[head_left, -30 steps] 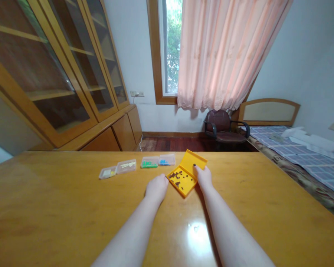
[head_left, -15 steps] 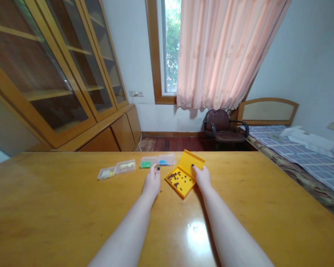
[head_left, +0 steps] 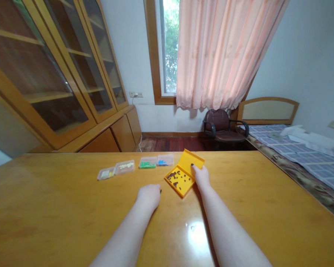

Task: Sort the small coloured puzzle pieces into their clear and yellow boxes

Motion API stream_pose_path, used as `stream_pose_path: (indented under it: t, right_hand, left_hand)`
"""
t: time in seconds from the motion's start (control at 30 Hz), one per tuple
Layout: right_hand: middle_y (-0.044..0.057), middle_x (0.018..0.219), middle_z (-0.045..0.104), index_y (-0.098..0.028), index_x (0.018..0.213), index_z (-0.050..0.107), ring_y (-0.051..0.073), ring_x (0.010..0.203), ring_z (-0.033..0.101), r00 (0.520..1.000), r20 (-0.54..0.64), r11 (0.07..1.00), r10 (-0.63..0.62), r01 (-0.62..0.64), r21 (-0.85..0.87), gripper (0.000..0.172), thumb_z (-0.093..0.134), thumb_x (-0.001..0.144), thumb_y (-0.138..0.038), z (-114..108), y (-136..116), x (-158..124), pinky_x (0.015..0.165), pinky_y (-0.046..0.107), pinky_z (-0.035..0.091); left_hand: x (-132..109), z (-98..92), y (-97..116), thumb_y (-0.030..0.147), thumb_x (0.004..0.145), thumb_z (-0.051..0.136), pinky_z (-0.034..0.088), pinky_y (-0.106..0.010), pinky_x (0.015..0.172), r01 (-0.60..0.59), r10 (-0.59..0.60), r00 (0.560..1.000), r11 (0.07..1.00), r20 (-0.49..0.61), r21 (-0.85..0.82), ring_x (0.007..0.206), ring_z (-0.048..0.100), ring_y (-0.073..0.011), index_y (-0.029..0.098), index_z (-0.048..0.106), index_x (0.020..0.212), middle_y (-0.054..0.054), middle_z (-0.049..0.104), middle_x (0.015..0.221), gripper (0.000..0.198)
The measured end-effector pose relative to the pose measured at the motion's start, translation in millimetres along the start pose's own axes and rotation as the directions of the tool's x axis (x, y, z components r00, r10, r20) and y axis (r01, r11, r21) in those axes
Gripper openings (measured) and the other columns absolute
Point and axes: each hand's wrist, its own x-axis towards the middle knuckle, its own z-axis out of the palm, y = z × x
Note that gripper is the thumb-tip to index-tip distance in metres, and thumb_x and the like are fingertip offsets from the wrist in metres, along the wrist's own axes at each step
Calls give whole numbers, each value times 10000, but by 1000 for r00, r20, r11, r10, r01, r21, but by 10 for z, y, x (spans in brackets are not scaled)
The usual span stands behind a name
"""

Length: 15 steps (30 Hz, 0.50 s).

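A yellow hinged box [head_left: 187, 190] lies with its lid up, and several small dark brown pieces [head_left: 176, 184] are scattered in its tray. My right hand [head_left: 202, 177] grips the box at its right side, thumb over the lid near the hinge. Left of the box, my left hand [head_left: 149, 195] is low at the tabletop, its fingers curled together and mostly hidden from above. A dark spot shows at its fingertips; whether this is a nail or a small piece, I cannot tell.
Beyond my left hand stand clear plastic boxes, one with green pieces [head_left: 147, 164], one with blue pieces [head_left: 162, 162], and an open one with pale pieces [head_left: 125, 167]. The wooden table [head_left: 58, 207] spans the foreground. Behind it are a chair [head_left: 225, 126] and a bed [head_left: 297, 148].
My left hand has come back toward me and down to the table, where a small dark piece lay in the open before. My right hand and the yellow box have stayed in place.
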Motion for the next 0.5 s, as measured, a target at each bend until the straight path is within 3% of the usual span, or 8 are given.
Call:
stream_pose_path:
  t: [0.13, 0.33, 0.5]
  right_hand:
    - [114, 932, 707, -125, 895, 655, 252, 836, 674, 1000, -5, 1000, 6, -6, 5, 354, 658, 628, -357, 2, 16, 12, 677, 304, 541]
    - [105, 913, 711, -131, 870, 657, 252, 840, 673, 1000, -23, 1000, 5, -6, -17, 330, 663, 617, -343, 2, 0, 9, 686, 306, 542]
    - [107, 904, 712, -136, 855, 650, 252, 825, 675, 1000, 3, 1000, 10, -10, -22, 312, 659, 623, -344, 9, -56, -35, 681, 307, 544]
  left_hand:
    - [19, 18, 132, 99, 803, 352, 481, -419, 743, 4, -4, 1000, 1000, -11, 13, 924, 637, -307, 157, 657, 970, -166, 682, 955, 353]
    - [81, 24, 100, 194, 808, 380, 475, -379, 738, -19, 17, 999, 998, -41, -61, 889, 636, -286, 159, 677, 887, -152, 680, 939, 309]
    - [63, -50, 155, 322, 877, 323, 447, -308, 757, -112, 61, 962, 977, -265, -182, 869, 615, -216, 211, 629, 932, -79, 662, 946, 330]
